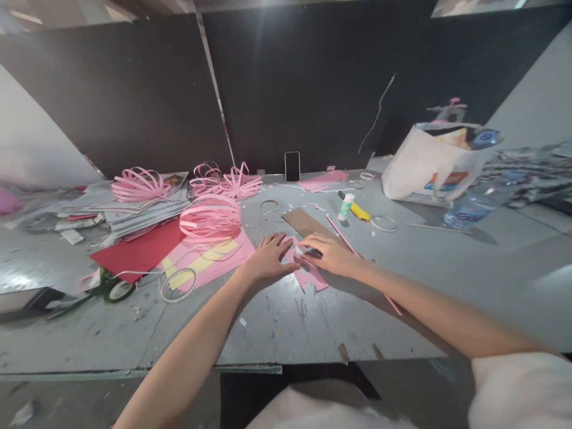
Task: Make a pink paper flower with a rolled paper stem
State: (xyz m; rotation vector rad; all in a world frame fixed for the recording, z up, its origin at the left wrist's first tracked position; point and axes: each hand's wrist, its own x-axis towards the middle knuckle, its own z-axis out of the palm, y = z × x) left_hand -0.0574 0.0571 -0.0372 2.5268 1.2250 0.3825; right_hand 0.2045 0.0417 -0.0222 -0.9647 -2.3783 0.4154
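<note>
A strip of pink paper [310, 277] with a notched near end lies on the table under both my hands. My left hand [269, 257] rests on its left side, fingers stretched out flat and thumb reaching right. From the other side my right hand [329, 253] bends over the paper with its fingers drawn together near a small whitish piece [302, 251]; what they hold is partly hidden. Beneath my right hand and beyond it lies a brown cardboard strip [304, 223]. A thin pink strip [342, 232] runs slantwise under my right forearm.
Pink paper-strip balls [210, 215], pink sheets [232, 262] and a red sheet [138, 250] lie left, near green-handled scissors [109, 286]. A glue stick [345, 207] and a yellow cutter [360, 212] are right. Farther stand a phone [292, 167], white bag [411, 170] and bottle [480, 202].
</note>
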